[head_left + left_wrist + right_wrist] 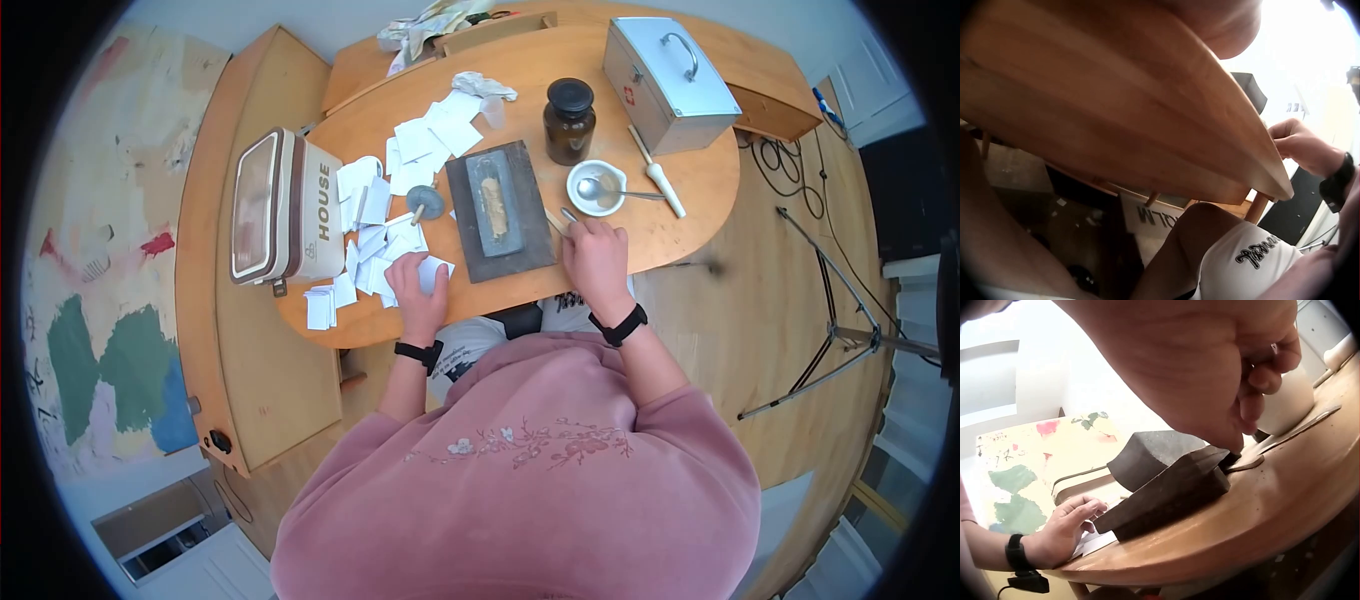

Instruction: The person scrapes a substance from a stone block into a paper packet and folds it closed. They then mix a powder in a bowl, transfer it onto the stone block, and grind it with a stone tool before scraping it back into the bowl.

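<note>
My left hand (418, 295) rests at the table's front edge with bent, relaxed fingers around a white paper piece (432, 273). In the right wrist view the left hand (1063, 534) lies beyond the dark board (1163, 500). That board (508, 262) bears a grey stone slab (513, 200) with tan material (492, 205) on it. Just right of the board, my right hand (597, 262) has curled fingers close to small thin tools (568, 214). Seen from its wrist, the right hand (1197, 375) hides what its fingertips touch.
Loose papers (415, 165) and a grey disc with a stick (425, 202) lie left of the board. A HOUSE box (300, 215) stands far left. Beyond my right hand are a white bowl (597, 206), brown jar (569, 135), white pestle (664, 190) and metal case (665, 95).
</note>
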### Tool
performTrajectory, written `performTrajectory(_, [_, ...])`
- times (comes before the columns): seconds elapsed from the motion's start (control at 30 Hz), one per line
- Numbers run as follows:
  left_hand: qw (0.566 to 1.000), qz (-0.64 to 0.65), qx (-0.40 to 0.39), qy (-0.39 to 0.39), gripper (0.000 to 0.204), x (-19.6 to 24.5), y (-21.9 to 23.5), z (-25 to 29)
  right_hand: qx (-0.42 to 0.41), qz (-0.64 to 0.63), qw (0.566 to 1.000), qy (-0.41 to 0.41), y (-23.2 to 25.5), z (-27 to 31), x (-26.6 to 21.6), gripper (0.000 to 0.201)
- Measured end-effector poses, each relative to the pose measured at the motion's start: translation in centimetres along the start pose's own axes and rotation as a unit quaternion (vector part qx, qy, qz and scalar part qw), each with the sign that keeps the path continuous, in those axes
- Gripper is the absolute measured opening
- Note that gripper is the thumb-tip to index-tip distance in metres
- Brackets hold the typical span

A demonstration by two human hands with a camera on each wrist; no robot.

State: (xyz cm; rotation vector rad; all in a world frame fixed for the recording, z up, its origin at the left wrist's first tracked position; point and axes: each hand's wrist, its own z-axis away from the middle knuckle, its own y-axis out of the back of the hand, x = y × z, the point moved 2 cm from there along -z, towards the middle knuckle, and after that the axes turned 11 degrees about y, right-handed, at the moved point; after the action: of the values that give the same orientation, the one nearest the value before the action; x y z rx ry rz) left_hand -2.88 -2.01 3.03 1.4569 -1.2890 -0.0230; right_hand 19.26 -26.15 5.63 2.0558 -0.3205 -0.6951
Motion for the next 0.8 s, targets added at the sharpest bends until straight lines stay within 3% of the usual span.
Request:
performTrajectory(0.23, [1.000,0.018,0.023,0.002,0.035,0.5,0.1,0.0,-0.034,0.005,0.999,-0.004,-1.0,-0.2,0.5,0.010])
performTrajectory(0.3, [1.000,0.021,0.023,-0.001,0.035,0.4,0.1,0.0,-0.063,0.017,0.997,-0.045,-1.0,-0.2,0.6,0.010])
performTrajectory(0.53, [1.000,0.014,0.021,-0.010,0.041,-0.1,0.0,0.1,-0.073,-0.020,0.995,-0.068,0.8,1.3,1.6,0.011])
performTrajectory(0.63, [1.000,0.016,0.025,-0.009,0.041,0.1,0.1,0.1,-0.066,-0.068,0.993,-0.072,2.2,1.5,1.6,0.010])
performTrajectory(0.8, [0.999,0.026,0.029,-0.008,0.041,0.2,0.1,0.1,0.042,-0.067,0.996,-0.047,5.5,-0.1,0.4,0.010])
